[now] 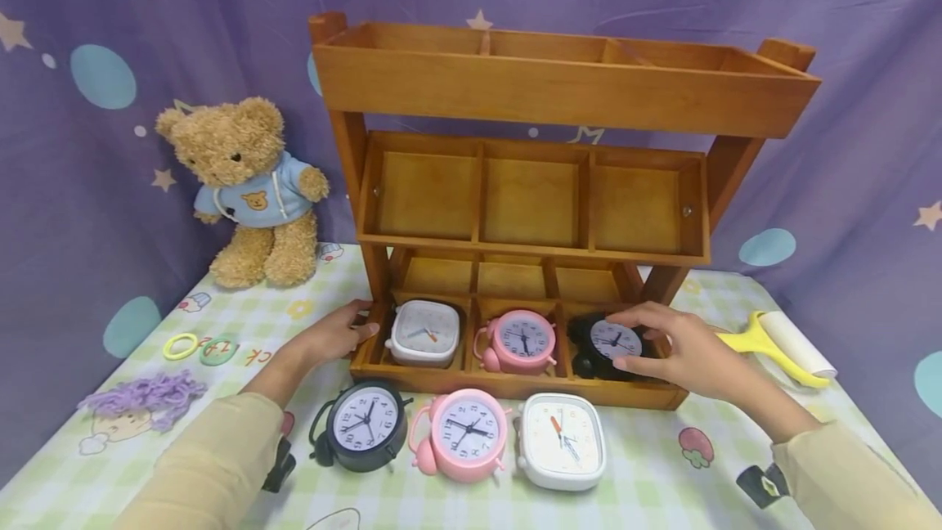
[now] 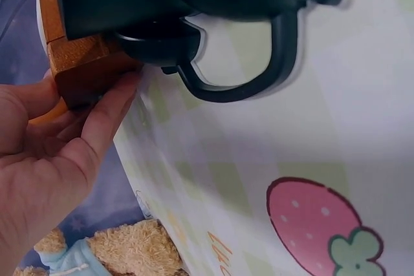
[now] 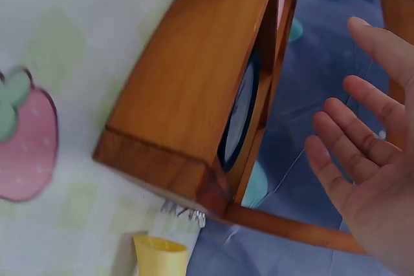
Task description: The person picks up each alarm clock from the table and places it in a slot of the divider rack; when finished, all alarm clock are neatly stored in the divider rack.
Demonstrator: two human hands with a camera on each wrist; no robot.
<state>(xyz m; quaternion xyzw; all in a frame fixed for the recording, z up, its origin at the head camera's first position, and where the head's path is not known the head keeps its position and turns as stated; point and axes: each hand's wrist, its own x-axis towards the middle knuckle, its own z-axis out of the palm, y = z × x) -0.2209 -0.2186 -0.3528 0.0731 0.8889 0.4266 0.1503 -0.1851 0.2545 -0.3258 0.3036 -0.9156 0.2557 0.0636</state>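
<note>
My left hand (image 1: 333, 342) grips the left end of the bottom shelf of a wooden rack (image 1: 559, 90); in the left wrist view thumb and fingers hold the shelf corner (image 2: 87, 72) from both sides. Over the right compartment, my right hand (image 1: 688, 352) reaches toward a black alarm clock (image 1: 616, 339) lying there. The right wrist view has its fingers (image 3: 359, 137) spread and slightly bent, apart from the clock, whose edge shows behind the front board. In the left compartment lies a white square clock (image 1: 424, 334), and a pink alarm clock (image 1: 524, 342) fills the middle one.
Before the rack lie another black alarm clock (image 1: 365, 428), pink alarm clock (image 1: 468, 434) and white clock (image 1: 562, 442). A teddy bear (image 1: 253, 190) sits back left, near two rings (image 1: 180, 346) and a purple-haired item (image 1: 147, 403). A yellow-handled lint roller (image 1: 783, 350) lies right.
</note>
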